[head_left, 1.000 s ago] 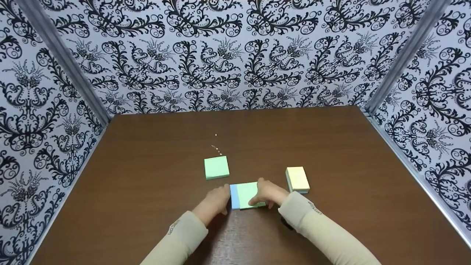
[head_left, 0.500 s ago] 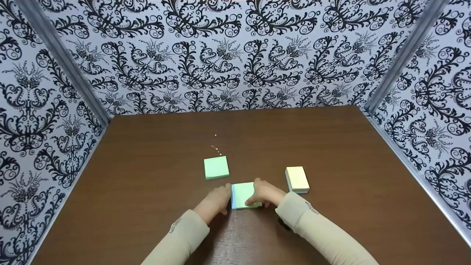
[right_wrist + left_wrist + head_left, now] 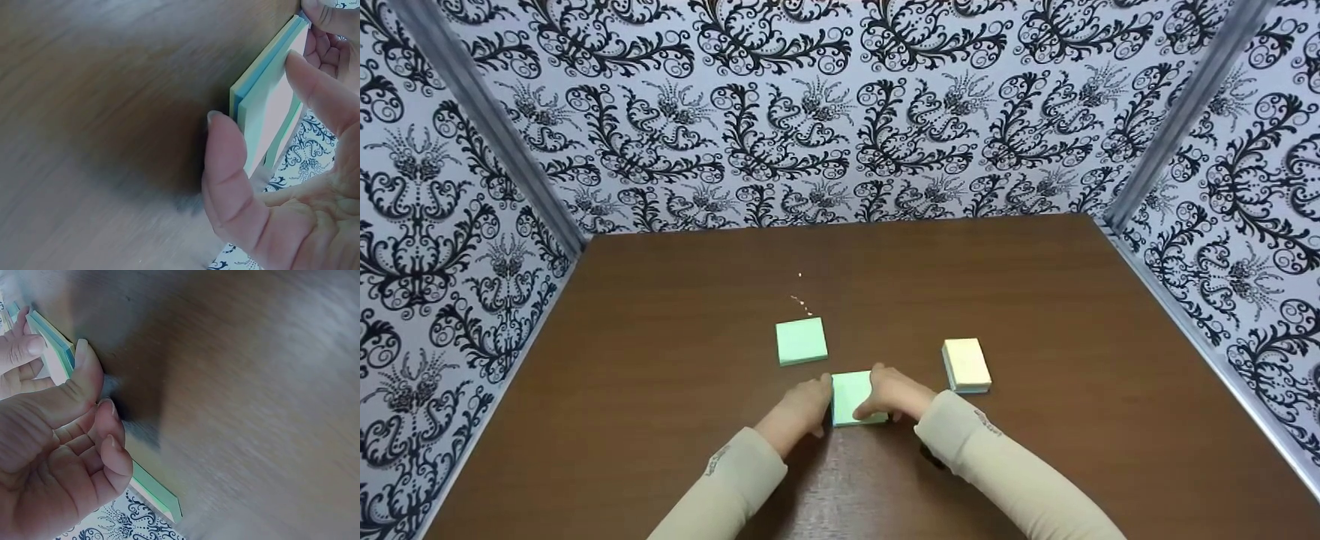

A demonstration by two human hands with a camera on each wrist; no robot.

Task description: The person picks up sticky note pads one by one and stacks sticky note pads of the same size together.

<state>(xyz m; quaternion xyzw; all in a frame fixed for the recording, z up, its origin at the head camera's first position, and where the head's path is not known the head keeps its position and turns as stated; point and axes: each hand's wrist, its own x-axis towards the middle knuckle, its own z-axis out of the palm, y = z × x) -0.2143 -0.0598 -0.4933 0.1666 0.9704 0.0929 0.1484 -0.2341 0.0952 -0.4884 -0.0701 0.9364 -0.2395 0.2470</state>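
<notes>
A light green sticky note pad [image 3: 847,397] lies on top of a blue one [image 3: 259,84], with a yellow layer [image 3: 242,81] beneath, near the table's front middle. My right hand [image 3: 889,394] grips the green pad from the right, its thumb on the top face and fingers at the right edge. Along the stack's left edge, my left hand [image 3: 802,409] holds it, with the thumb [image 3: 84,363] at the near corner and the other fingers curled in. Hidden behind the hands are parts of both side edges.
Behind the stack lies another green sticky note pad [image 3: 801,341]. To the right sits a yellow pad [image 3: 966,364] on a blue one. Small pale marks [image 3: 802,304] show on the brown table [image 3: 675,322]. Patterned walls [image 3: 840,112] enclose the back and sides.
My right hand has slid left with the green pad, covering the blue strip that showed at the stack's left. The left hand has stayed nearly still.
</notes>
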